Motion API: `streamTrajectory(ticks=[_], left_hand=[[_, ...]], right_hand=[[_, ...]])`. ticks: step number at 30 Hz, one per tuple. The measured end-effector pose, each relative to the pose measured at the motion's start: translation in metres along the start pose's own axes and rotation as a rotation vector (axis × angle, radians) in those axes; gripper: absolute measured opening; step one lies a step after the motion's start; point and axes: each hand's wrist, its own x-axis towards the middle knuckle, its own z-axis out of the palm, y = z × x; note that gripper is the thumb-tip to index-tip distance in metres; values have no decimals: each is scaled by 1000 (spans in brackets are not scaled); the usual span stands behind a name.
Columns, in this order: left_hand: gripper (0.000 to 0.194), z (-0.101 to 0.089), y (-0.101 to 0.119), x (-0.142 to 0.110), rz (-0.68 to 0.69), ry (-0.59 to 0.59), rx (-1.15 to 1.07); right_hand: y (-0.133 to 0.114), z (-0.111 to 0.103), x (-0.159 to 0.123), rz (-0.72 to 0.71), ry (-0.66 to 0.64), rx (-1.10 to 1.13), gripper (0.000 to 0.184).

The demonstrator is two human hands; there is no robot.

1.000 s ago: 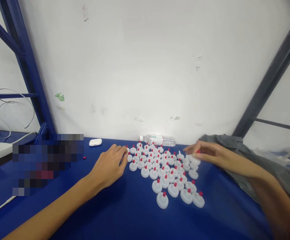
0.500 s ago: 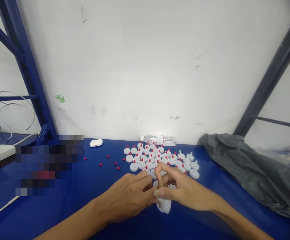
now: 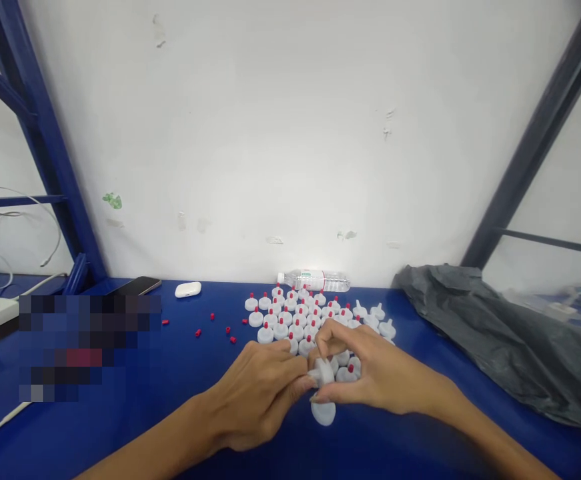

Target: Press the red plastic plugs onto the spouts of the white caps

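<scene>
A white nozzle cap (image 3: 326,371) is held on its side between my hands, its spout toward the left. My left hand (image 3: 255,397) is closed, thumb and index finger pinching the spout end; whether a red tip is under those fingers is hidden. My right hand (image 3: 385,367) curls its thumb and index finger around the round base. Just below, another white cap (image 3: 324,415) lies on the blue table, partly covered. Beyond the hands stand many white nozzle caps (image 3: 281,329), most with red tips. A few at the right have bare spouts (image 3: 377,311).
Several loose red tips (image 3: 233,340) are scattered at the left. Farther back are a white earphone case (image 3: 188,290), a phone (image 3: 143,286) and a clear bottle (image 3: 337,281) lying by the wall. A dark grey plastic bag (image 3: 490,333) covers the right side.
The white cap between my hands has come into clearer view, with my right fingers now around its base. My left fingers have closed on its spout. The whole view has shifted slightly.
</scene>
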Motion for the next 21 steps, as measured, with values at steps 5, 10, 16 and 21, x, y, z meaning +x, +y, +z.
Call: streamTrajectory(ticks=[5, 10, 16, 21], left_hand=[[42, -6, -13, -4, -200, 119, -188], [40, -34, -47, -9, -363, 173, 36], [19, -34, -55, -11, -422, -196, 294], [17, -27, -54, -12, -458, -309, 311]], right_hand=[[22, -14, -3, -62, 90, -173, 27], [67, -60, -10, 159, 244, -338, 29], [88, -88, -24, 307, 108, -376, 22], [104, -92, -33, 405, 12, -374, 18]])
